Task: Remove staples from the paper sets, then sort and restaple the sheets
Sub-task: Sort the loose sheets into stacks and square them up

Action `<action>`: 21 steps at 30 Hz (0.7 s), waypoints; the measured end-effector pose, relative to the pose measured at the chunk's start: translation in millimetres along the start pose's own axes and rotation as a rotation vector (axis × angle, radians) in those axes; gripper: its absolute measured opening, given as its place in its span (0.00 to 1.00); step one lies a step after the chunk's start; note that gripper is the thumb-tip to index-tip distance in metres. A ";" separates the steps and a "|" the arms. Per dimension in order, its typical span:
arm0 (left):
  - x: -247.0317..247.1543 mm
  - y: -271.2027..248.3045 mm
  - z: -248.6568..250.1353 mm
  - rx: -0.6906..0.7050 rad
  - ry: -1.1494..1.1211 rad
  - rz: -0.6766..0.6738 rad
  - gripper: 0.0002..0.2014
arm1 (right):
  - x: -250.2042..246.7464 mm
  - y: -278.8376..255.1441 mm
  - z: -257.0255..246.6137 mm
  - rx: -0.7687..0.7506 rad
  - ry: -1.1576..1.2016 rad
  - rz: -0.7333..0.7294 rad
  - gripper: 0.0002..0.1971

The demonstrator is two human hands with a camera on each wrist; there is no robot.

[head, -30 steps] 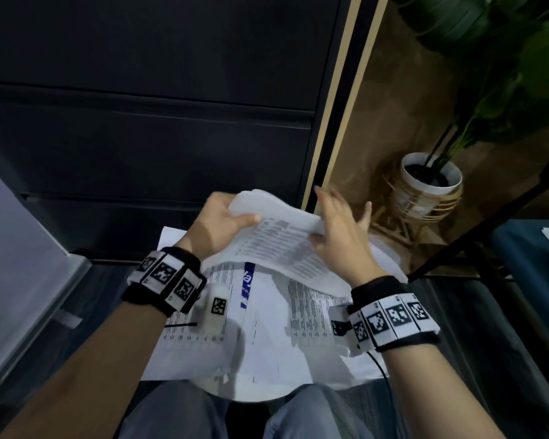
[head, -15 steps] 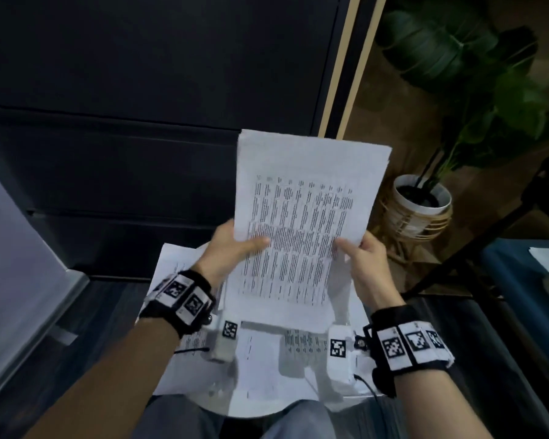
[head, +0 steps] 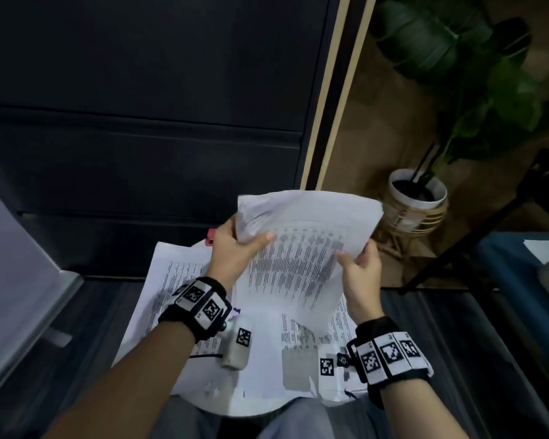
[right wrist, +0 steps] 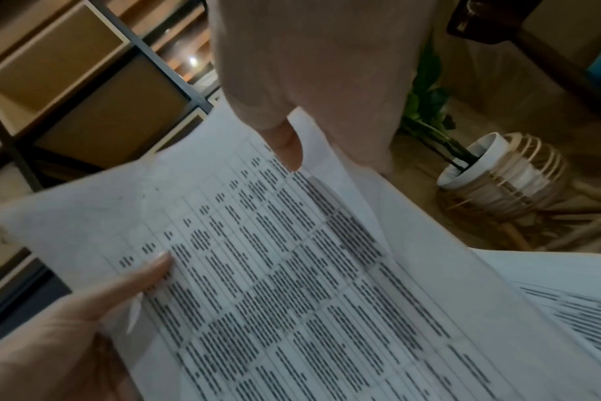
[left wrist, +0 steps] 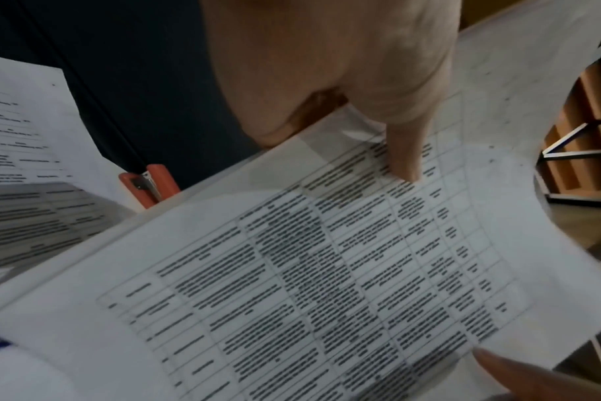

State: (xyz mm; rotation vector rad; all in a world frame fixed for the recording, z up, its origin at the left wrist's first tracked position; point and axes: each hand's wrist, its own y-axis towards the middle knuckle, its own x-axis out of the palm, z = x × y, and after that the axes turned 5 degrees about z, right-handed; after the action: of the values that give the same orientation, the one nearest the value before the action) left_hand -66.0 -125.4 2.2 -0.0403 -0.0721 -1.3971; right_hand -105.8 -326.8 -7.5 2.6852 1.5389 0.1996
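A printed sheet set (head: pixel 298 248) with a table of text is held in the air between both hands, its top bending away from me. My left hand (head: pixel 235 245) grips its left edge, thumb (left wrist: pixel 403 152) on the printed face. My right hand (head: pixel 357 264) pinches the right edge, thumb (right wrist: pixel 285 146) on top. In the wrist views the held sheet set (left wrist: pixel 326 271) (right wrist: pixel 292 271) fills most of the picture. More printed sheets (head: pixel 178 280) lie spread on a small round white table (head: pixel 254 407) below. An orange-red stapler (head: pixel 210 240) (left wrist: pixel 148 184) peeks out beyond the left hand.
A dark cabinet (head: pixel 140 122) stands right behind the table. A potted plant (head: pixel 419 198) in a wicker stand sits on the floor to the right. A blue seat (head: pixel 520 280) with a sheet on it is at the far right. My knees are under the table's near edge.
Half a second ago the sheet set stood upright and flat; now it is lower and its top has curled away. Both hands have moved up along its edges.
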 end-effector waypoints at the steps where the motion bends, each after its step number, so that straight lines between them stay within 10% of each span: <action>1: 0.2 1.2 -4.4 -0.013 0.028 -0.027 0.24 | -1.4 -1.6 4.0 0.017 -0.001 -0.004 0.19; 10: 9.0 9.3 1.9 -0.106 0.052 0.008 0.36 | 3.8 -0.8 -5.5 -0.120 -0.024 -0.007 0.15; 18: 1.5 -2.6 -22.3 -0.246 0.106 -0.101 0.50 | -1.9 -5.0 19.8 0.079 -0.077 0.017 0.17; 21: 8.3 -0.3 -14.3 -0.221 0.084 -0.018 0.39 | 0.9 -5.8 11.9 0.004 -0.091 0.023 0.15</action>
State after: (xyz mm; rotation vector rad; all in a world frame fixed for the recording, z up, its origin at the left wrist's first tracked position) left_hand -64.5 -134.6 -11.4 -0.1645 0.1525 -1.4180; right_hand -108.7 -322.7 -19.7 2.6757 1.4855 0.0737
